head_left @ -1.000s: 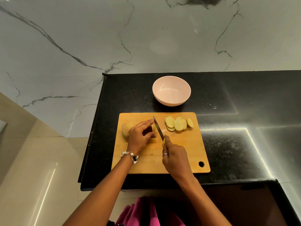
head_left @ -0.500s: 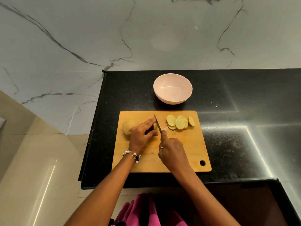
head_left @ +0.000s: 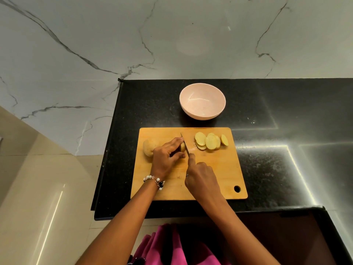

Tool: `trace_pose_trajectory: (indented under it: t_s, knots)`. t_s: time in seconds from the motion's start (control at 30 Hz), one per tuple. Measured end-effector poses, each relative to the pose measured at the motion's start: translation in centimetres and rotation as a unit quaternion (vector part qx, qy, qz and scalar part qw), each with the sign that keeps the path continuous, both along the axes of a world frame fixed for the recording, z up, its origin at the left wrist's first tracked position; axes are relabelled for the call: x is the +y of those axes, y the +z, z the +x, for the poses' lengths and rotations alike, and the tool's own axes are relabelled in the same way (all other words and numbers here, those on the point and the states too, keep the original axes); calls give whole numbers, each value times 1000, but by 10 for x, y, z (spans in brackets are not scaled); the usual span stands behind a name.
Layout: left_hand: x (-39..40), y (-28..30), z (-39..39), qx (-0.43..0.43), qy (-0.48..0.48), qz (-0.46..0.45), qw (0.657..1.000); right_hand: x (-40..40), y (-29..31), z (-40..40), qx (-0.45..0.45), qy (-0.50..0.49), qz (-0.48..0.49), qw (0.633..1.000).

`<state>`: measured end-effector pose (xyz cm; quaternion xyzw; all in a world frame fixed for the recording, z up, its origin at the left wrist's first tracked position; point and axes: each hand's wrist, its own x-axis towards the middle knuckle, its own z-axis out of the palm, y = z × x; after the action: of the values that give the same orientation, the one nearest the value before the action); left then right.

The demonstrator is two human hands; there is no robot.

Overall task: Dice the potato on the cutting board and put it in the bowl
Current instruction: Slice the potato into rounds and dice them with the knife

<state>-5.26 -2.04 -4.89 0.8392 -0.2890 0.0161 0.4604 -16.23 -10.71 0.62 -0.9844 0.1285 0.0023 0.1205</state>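
left hand (head_left: 166, 157) arched over potato (head_left: 149, 147)

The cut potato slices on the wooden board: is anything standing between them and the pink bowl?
Nothing visible. Between the pale yellow potato slices and the round pink bowl lie only bare wooden cutting board and black counter.

veined marble wall (head_left: 172, 35), black counter (head_left: 286, 111)

A tan-skinned potato (head_left: 149, 148) lies on its side at the left of the wooden cutting board (head_left: 219, 169), partly sliced. Pale yellow round slices (head_left: 210, 141) overlap at the board's far right. The empty pink bowl (head_left: 202, 101) stands upright just beyond the board.
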Motion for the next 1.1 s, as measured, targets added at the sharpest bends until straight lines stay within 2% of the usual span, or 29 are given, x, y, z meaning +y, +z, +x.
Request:
trace_pose_trajectory:
  t_s: [0.17, 0.3, 0.37, 0.5, 0.57, 0.67, 0.9, 1.1]
  knots:
    - [0, -1, 1, -4, 4, -3, 1000, -3, -6, 16, -18, -19, 7, 1000]
    - [-1, -1, 1, 1, 18, -14, 1000, 6, -13, -9, -3, -10, 15, 1000]
    - [-1, -2, 1, 3, 20, -18, 1000, 8, -16, -17, 28, -10, -23, 999]
    - [0, -1, 0, 10, 27, -18, 999, 6, -28, -18, 19, -17, -61, 998]
    - [-1, 0, -1, 12, 31, -14, 999, -3, -24, -21, 45, -14, -34, 998]
    - [-1, 0, -2, 12, 33, -7, 999, -14, -30, -25, 21, 7, -10, 1000]
    - [-3, 0, -3, -2, 44, 6, 999, -39, -39, -31, 38, -8, -3, 999]
    - [-4, -1, -3, -13, 38, 18, 999, -42, -25, -24, -63, -42, 119, 990]
